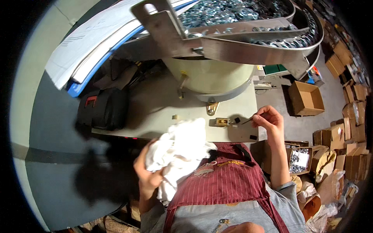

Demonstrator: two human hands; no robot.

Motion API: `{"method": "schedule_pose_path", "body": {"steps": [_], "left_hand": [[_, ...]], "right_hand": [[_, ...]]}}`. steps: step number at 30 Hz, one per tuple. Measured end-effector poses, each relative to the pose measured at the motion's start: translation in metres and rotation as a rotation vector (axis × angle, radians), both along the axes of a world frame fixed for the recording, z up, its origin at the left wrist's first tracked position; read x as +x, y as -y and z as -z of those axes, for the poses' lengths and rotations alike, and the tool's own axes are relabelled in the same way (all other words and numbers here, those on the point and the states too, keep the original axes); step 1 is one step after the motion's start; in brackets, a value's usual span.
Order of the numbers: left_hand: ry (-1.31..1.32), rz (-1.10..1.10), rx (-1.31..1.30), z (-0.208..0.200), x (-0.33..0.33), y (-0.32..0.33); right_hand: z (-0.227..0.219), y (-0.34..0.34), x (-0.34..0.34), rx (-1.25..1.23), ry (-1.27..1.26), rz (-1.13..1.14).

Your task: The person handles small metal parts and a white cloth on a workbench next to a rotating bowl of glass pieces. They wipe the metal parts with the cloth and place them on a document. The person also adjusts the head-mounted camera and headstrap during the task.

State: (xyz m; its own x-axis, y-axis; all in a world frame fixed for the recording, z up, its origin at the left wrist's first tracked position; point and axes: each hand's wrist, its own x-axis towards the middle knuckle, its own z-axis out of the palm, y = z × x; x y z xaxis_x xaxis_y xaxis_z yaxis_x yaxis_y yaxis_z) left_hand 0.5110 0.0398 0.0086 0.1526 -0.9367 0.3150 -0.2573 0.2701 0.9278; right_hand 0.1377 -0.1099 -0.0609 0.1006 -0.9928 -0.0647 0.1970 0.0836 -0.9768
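A crumpled white cloth [180,145] is bunched in my left hand [145,171], held in front of my red striped apron [221,176]. Above the right end of the pale table [151,112], my right hand [268,118] pinches a thin dark stick-like tool [246,121] between thumb and fingers. Its tip points left toward a small brass-coloured block [222,122] lying on the table. Close to that block are a small black square piece [237,120] and another dark piece [253,137]. A small beige piece [175,117] lies farther left.
A metal bowl feeder [241,50] full of shiny parts stands on a cream base [210,75] at the back. Papers on a blue binder [93,62] overhang the left, above a black case [103,108]. An open carton [307,99] and several stacked boxes stand right.
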Motion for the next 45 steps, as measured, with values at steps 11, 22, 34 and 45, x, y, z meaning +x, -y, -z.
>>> {"method": "schedule_pose_path", "body": {"steps": [11,22,34,45], "left_hand": [[0.660,0.009,-0.054,0.037,-0.087,0.089],[0.657,-0.010,0.065,0.063,-0.085,0.102],[0.909,0.005,0.007,0.055,-0.099,0.100],[1.180,0.134,0.240,0.023,-0.120,0.101]], "right_hand": [[0.013,-0.016,0.031,0.061,0.063,-0.004],[0.015,-0.020,0.029,0.111,0.086,0.027],[0.010,-0.023,0.026,-0.259,-0.581,0.070],[-0.003,-0.013,-0.004,0.045,-0.479,-0.425]]}}
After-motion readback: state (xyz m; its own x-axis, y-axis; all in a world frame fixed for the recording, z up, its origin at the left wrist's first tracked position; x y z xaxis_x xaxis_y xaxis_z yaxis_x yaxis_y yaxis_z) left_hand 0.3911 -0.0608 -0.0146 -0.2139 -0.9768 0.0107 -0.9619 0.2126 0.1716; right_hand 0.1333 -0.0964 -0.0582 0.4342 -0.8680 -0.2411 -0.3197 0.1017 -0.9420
